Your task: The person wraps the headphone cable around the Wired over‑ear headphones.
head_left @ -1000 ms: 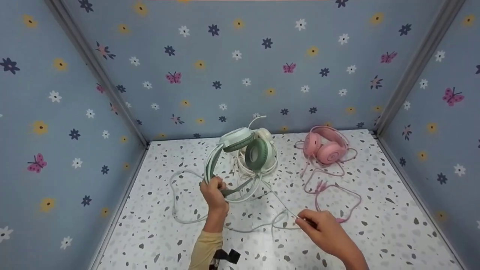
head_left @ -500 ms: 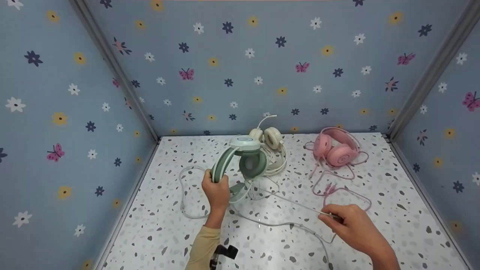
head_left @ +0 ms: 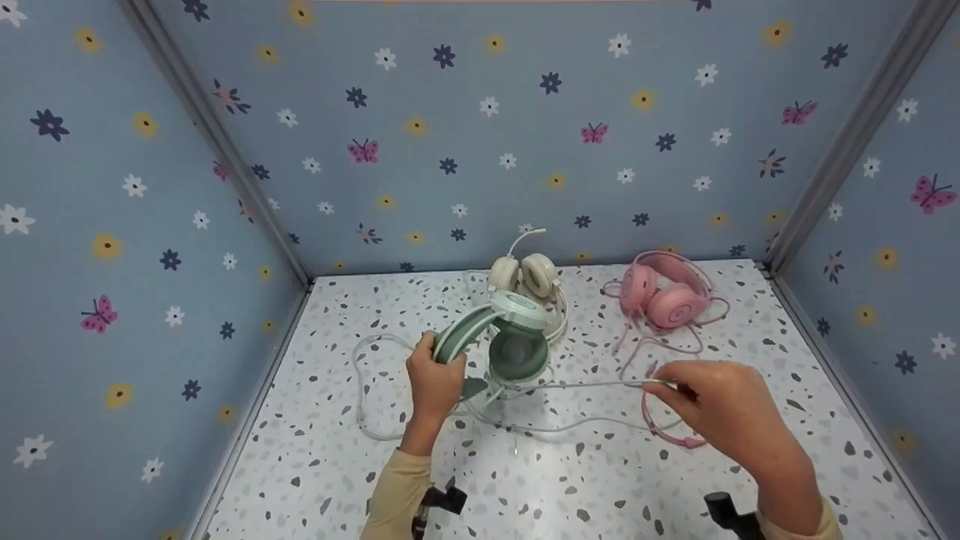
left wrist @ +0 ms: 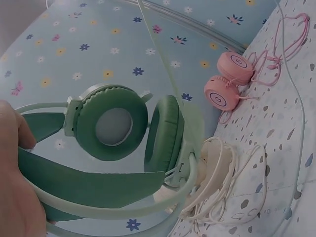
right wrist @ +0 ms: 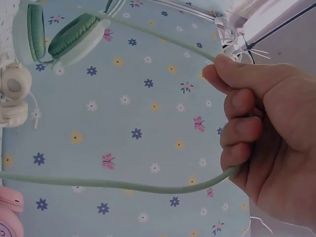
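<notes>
My left hand (head_left: pixel 437 384) grips the headband of a pair of green headphones (head_left: pixel 519 315), lifted over the table. In the left wrist view the padded headband (left wrist: pixel 94 187) runs out from my fingers to two dark green ear cushions (left wrist: pixel 111 123). To the right, my right hand (head_left: pixel 720 409) holds the headphones' thin pale green cable (head_left: pixel 592 385), pulled nearly straight between the two hands. The right wrist view shows the cable (right wrist: pixel 163 38) pinched by thumb and forefinger, its other end leaving below my curled fingers. More of this cable (head_left: pixel 379 339) loops on the table at left.
Cream headphones (head_left: pixel 538 276) with a raised microphone stand behind the green pair, their cable coiled beside them. Pink headphones (head_left: pixel 667 296) lie at the back right, their cable trailing forward under my right hand. Flower-patterned walls (head_left: pixel 480 135) enclose the speckled table (head_left: pixel 555 487) on three sides.
My right hand has moved right and then up, drawing the cable straighter. My left hand has turned and lowered the green headphones, so the cream pair behind shows more.
</notes>
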Action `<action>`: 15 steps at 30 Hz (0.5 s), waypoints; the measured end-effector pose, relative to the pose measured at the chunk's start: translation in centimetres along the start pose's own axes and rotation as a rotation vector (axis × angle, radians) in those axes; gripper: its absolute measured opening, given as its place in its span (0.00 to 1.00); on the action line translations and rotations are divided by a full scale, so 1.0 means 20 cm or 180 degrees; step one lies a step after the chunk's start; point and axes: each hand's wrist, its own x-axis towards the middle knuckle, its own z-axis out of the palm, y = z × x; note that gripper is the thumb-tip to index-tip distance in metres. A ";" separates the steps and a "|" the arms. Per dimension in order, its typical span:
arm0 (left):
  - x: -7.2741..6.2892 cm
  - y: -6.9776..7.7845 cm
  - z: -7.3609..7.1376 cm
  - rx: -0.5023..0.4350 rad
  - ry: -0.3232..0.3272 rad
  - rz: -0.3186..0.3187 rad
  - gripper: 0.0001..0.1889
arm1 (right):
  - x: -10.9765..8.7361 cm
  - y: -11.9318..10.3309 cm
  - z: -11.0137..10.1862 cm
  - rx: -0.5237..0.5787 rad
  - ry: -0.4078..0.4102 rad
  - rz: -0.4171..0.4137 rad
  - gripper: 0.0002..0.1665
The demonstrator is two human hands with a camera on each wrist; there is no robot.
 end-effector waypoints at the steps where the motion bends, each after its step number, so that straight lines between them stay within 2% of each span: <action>1: 0.00 0.01 0.00 0.0032 -0.0084 0.0025 0.11 | 0.01 0.01 0.00 -0.0098 0.0146 -0.0091 0.09; 4: 0.00 0.04 -0.02 0.0104 -0.0466 0.0042 0.12 | 0.05 0.04 0.01 -0.0446 0.0691 -0.0467 0.22; 6: 0.00 0.08 -0.03 0.0125 -0.0827 0.0018 0.12 | 0.08 0.04 0.01 -0.0590 0.1061 -0.0643 0.33; 9: -0.01 0.12 -0.05 0.0114 -0.1415 0.0028 0.12 | 0.12 0.04 0.01 -0.0734 0.1460 -0.0769 0.38; 12: -0.01 0.14 -0.08 0.0000 -0.1913 0.0017 0.11 | 0.17 0.04 0.02 -0.0700 0.1589 -0.0793 0.39; 15: -0.01 0.15 -0.10 -0.0164 -0.2291 -0.0003 0.12 | 0.21 0.07 0.04 -0.0614 0.1595 -0.0827 0.36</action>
